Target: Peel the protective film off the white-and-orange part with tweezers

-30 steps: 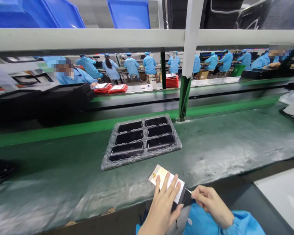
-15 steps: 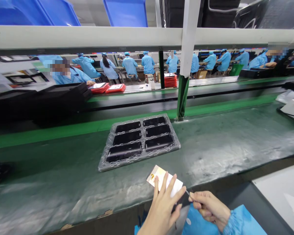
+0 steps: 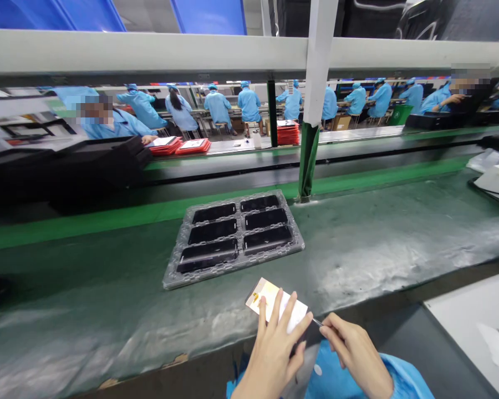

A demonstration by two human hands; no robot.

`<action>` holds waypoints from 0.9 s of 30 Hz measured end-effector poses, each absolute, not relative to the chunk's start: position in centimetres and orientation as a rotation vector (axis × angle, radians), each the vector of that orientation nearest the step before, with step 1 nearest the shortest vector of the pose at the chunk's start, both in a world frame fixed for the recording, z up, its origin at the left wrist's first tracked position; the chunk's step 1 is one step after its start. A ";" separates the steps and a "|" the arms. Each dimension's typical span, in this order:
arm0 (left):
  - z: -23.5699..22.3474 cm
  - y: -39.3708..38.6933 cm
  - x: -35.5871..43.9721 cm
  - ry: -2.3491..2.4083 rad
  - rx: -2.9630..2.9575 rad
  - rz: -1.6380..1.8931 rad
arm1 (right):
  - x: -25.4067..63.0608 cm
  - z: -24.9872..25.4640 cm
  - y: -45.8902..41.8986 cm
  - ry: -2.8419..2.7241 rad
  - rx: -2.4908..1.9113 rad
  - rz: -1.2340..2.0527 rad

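White-faced, the flat panel [image 3: 270, 293] sits at the near edge of the worktop [image 3: 141, 321], lower centre of the frame. The left hand [image 3: 276, 344] lies wide across it, presumably steadying it; the right hand's [image 3: 353, 346] grip is narrow, pinching a thin tool [image 3: 317, 322] beside the panel's end, probably for control.

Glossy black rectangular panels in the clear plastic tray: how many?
6 glossy black rectangular panels show in the clear plastic tray: three in the left column, three in the right. Any underneath would be hidden.
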State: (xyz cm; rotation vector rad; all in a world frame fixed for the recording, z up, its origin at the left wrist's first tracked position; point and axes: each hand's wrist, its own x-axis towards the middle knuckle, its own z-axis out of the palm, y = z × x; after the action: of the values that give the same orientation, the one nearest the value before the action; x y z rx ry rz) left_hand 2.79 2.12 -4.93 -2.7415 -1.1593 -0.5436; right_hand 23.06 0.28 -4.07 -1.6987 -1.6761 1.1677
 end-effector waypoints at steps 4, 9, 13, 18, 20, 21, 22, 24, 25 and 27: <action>-4.9 2.1 2.8 -1.291 -2.801 -0.626 | 23.1 -4.8 0.7 -1.509 -1.613 1.328; -4.9 2.1 2.7 -1.295 -2.802 -0.635 | 23.3 -5.4 1.6 -1.094 -1.481 1.855; -4.9 2.2 2.7 -1.245 -2.785 -0.622 | 23.4 -4.9 2.0 -0.991 -1.503 2.007; -4.9 2.1 2.8 -1.279 -2.782 -0.643 | 22.8 -5.2 1.5 -1.133 -1.478 1.782; -4.9 2.1 2.8 -1.294 -2.782 -0.645 | 22.6 -5.2 1.1 -1.258 -1.502 1.637; -4.9 2.0 2.8 -1.298 -2.783 -0.643 | 22.6 -5.1 1.0 -1.336 -1.516 1.573; -4.9 2.0 2.8 -1.300 -2.785 -0.641 | 22.6 -5.0 0.9 -1.412 -1.526 1.522; -5.0 2.1 2.8 -1.305 -2.789 -0.643 | 22.7 -4.6 0.9 -1.512 -1.542 1.460; -5.0 2.1 2.8 -1.310 -2.790 -0.645 | 22.9 -4.4 0.9 -1.529 -1.551 1.447; -5.1 2.1 2.8 -1.313 -2.789 -0.654 | 23.2 -4.1 1.0 -1.518 -1.566 1.436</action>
State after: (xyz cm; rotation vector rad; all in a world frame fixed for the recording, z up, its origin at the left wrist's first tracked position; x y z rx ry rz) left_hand 2.76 2.06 -5.14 -2.7891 -1.3132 -0.6537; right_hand 23.19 1.04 -4.13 -1.5655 -1.5180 1.4361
